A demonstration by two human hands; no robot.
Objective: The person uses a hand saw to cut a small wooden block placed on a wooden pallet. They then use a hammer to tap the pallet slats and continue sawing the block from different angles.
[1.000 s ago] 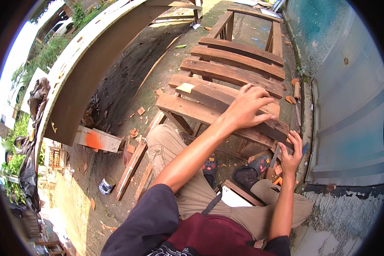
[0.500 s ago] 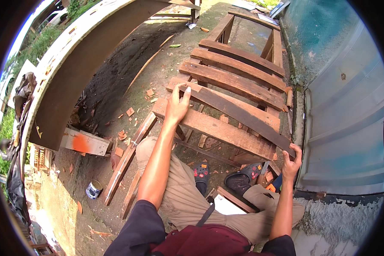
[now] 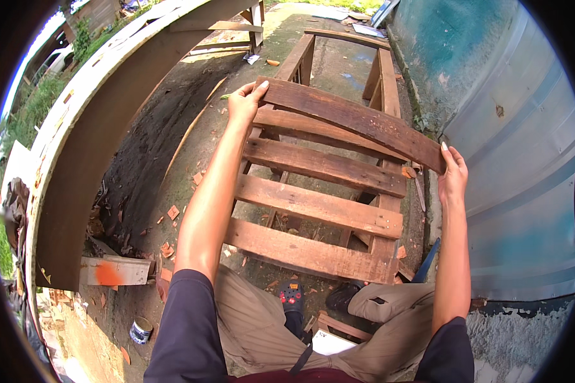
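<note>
A dark plank point(image 3: 354, 122) is held above the farthest of the slats point(image 3: 326, 167) on a wooden frame point(image 3: 388, 80); its left end is pinched between thumb and fingers of the left hand point(image 3: 244, 102), its right end is gripped by the fingers of the right hand point(image 3: 453, 173); whether any slat is touched from above cannot be told; the plank could be tipped or dropped if either grip were loosened; the right hand could be scraped if the metal wall point(image 3: 524, 166) were met; on the tin can point(image 3: 141, 330) and the white panel point(image 3: 331, 343), markings are seen, too small to be read.
</note>
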